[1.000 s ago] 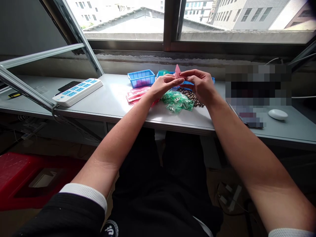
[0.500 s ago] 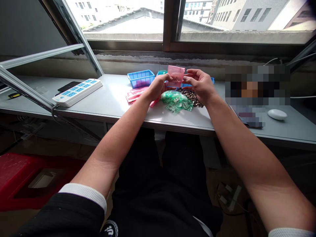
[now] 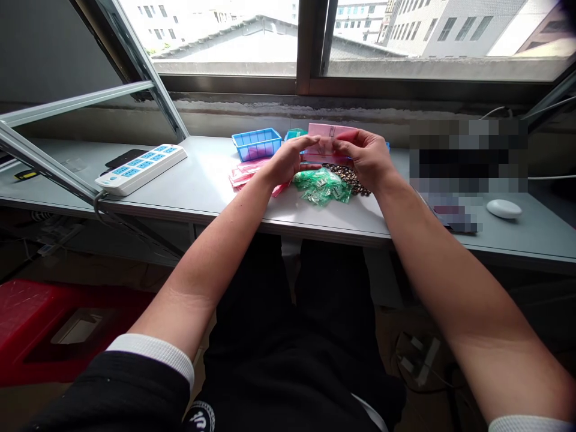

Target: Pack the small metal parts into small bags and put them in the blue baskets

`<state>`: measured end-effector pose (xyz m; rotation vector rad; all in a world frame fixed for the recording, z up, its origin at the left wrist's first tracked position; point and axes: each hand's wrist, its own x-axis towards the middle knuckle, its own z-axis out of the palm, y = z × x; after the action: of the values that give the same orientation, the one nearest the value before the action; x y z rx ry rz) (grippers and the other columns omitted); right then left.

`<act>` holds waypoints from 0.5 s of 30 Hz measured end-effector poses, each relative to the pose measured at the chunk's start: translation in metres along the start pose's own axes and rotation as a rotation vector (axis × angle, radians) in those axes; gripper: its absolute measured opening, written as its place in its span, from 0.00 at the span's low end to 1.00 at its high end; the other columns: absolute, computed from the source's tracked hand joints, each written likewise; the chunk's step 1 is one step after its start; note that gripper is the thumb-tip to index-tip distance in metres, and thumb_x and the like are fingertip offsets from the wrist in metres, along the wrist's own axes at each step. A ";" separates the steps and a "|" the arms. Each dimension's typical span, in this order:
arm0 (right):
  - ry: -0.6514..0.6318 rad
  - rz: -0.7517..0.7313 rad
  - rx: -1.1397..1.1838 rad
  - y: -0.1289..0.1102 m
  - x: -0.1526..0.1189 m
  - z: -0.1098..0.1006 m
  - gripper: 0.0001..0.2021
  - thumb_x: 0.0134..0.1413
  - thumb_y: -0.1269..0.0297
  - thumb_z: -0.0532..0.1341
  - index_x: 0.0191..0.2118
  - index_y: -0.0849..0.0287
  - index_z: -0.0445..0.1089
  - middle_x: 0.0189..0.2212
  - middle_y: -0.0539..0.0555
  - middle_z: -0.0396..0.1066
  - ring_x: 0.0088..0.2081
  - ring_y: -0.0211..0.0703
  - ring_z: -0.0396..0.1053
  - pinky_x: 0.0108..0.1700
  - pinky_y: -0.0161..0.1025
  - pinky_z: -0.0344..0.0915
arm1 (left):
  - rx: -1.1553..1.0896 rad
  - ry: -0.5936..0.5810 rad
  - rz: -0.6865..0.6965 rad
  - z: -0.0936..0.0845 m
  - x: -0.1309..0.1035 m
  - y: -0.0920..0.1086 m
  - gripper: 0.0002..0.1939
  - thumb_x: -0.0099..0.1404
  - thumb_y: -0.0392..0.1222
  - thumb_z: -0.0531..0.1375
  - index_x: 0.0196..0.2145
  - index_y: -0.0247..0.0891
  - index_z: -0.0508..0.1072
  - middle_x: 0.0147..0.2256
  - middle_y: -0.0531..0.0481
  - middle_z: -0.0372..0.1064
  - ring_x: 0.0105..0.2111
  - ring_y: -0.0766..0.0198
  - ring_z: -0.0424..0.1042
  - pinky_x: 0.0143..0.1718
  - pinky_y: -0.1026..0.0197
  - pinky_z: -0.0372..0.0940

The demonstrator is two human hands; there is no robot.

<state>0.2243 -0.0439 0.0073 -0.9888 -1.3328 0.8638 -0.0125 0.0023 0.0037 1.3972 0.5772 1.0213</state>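
A translucent pink plastic bag (image 3: 327, 133) is held up between my two hands, above the tabletop. My left hand (image 3: 290, 157) grips its left side, thumb on the near face. At its right side my right hand (image 3: 366, 157) pinches it with thumb and fingers. Below the hands lies a heap of small green bags (image 3: 323, 186) with little pieces inside. Beside that heap, partly behind my right hand, is a pile of small dark bronze-coloured parts (image 3: 348, 175). More pink bags (image 3: 247, 173) lie stacked by my left wrist.
A blue basket (image 3: 257, 145) with something pink inside stands behind the stack; another blue container is mostly hidden behind the hands. A white power strip (image 3: 141, 169) and metal frame (image 3: 153, 78) are on the left. A white mouse (image 3: 504, 209) lies at right, near a blurred patch.
My right hand has closed on the pink bag's right side, where its fingers were apart before. The bag now appears wider, spread between both hands.
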 end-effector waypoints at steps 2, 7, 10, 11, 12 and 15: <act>0.025 -0.012 0.005 0.002 0.001 -0.001 0.21 0.56 0.47 0.91 0.41 0.47 0.82 0.43 0.54 0.87 0.48 0.54 0.87 0.58 0.56 0.92 | 0.032 0.064 0.013 0.000 -0.001 -0.001 0.18 0.77 0.55 0.78 0.56 0.44 0.87 0.68 0.42 0.89 0.72 0.41 0.86 0.69 0.42 0.87; 0.053 0.002 -0.014 0.000 0.002 0.000 0.14 0.62 0.58 0.86 0.45 0.47 0.83 0.46 0.55 0.88 0.49 0.54 0.88 0.56 0.55 0.92 | 0.079 0.142 0.052 -0.001 0.000 0.001 0.14 0.79 0.50 0.77 0.57 0.45 0.87 0.58 0.45 0.93 0.64 0.48 0.90 0.75 0.42 0.81; 0.065 0.021 -0.021 -0.003 0.000 0.002 0.13 0.63 0.61 0.84 0.47 0.46 0.82 0.49 0.54 0.89 0.50 0.55 0.89 0.59 0.55 0.92 | 0.051 0.153 0.093 -0.002 0.000 0.001 0.14 0.76 0.47 0.79 0.55 0.43 0.88 0.56 0.46 0.94 0.59 0.51 0.90 0.72 0.44 0.82; 0.066 0.026 -0.022 -0.004 0.000 0.002 0.13 0.64 0.61 0.83 0.47 0.46 0.82 0.49 0.54 0.89 0.51 0.55 0.90 0.59 0.56 0.92 | 0.041 0.153 0.105 -0.002 0.001 0.001 0.13 0.75 0.46 0.78 0.54 0.43 0.88 0.56 0.46 0.94 0.59 0.51 0.90 0.71 0.44 0.82; 0.065 0.026 -0.025 -0.005 0.000 0.002 0.12 0.64 0.61 0.83 0.47 0.46 0.82 0.49 0.54 0.89 0.51 0.55 0.90 0.60 0.57 0.92 | 0.036 0.154 0.115 -0.002 0.001 0.000 0.13 0.74 0.45 0.78 0.53 0.43 0.88 0.56 0.46 0.94 0.59 0.51 0.90 0.71 0.44 0.82; 0.076 -0.011 -0.059 -0.005 0.000 0.001 0.12 0.65 0.59 0.83 0.44 0.46 0.81 0.49 0.54 0.88 0.56 0.58 0.89 0.64 0.60 0.91 | 0.072 0.165 0.142 -0.005 0.004 -0.002 0.12 0.72 0.43 0.76 0.52 0.44 0.88 0.59 0.45 0.93 0.64 0.49 0.90 0.73 0.44 0.81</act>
<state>0.2226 -0.0457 0.0124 -1.0489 -1.3043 0.7751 -0.0146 0.0085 0.0017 1.4414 0.6474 1.2485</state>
